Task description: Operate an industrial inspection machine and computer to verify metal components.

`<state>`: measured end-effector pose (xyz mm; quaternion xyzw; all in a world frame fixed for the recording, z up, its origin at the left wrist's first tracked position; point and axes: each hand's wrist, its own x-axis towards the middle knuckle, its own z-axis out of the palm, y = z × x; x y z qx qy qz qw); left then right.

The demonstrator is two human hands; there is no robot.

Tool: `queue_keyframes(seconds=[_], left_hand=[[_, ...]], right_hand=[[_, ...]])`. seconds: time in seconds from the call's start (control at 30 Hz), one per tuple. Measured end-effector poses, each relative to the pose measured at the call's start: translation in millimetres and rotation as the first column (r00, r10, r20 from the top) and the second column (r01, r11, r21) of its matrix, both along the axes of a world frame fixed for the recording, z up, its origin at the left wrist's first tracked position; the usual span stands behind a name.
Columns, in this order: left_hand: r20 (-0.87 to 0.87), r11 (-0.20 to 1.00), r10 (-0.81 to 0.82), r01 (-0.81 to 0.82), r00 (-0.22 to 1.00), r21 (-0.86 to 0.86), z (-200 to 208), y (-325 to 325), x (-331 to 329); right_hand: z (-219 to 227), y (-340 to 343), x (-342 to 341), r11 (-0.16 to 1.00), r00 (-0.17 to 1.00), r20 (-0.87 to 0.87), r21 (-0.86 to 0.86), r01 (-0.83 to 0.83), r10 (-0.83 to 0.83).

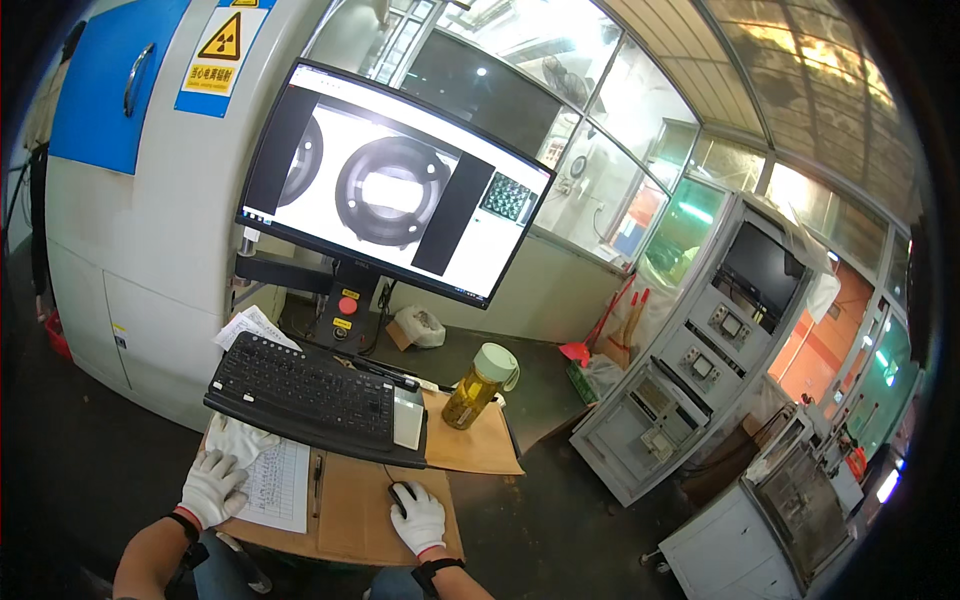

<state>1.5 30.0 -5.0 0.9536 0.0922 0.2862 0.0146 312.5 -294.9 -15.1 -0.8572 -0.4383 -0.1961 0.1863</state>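
Observation:
My right hand, in a white glove, is wrapped over a black computer mouse on a brown cardboard sheet. My left hand, gloved too, lies with its fingers stretched at the left edge of a handwritten form and holds nothing. Just beyond it lies a crumpled white cloth or glove. A dark pen rests along the form's right side. Above both hands is a black keyboard on a tray. The monitor displays a grey ring-shaped part with small bright holes.
A bottle with a pale green lid stands right of the keyboard. A red push button sits below the monitor. A large white cabinet with a radiation warning sign rises at left; a grey instrument rack stands at right.

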Motion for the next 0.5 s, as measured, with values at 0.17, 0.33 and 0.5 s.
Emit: queue_keyframes(seconds=[0.17, 0.33, 0.5], left_hand=[[0.010, 1.000, -0.008, 0.008, 1.000, -0.030, 1.1, 0.1, -1.1], [0.025, 1.000, -0.008, 0.009, 1.000, -0.017, -4.4, 3.7, 4.0], [0.007, 1.000, 0.005, -0.005, 1.000, -0.026, -3.1, 3.3, 1.1]], right_hand=[[9.4, 1.3, -4.1, 1.000, 1.000, -0.029, -0.010, -0.002, 0.002], [10.6, 1.0, -0.7, 1.000, 0.998, -0.061, -0.020, 0.010, -0.012], [9.8, 4.1, -1.4, 1.000, 0.998, -0.058, -0.010, 0.022, -0.022]])
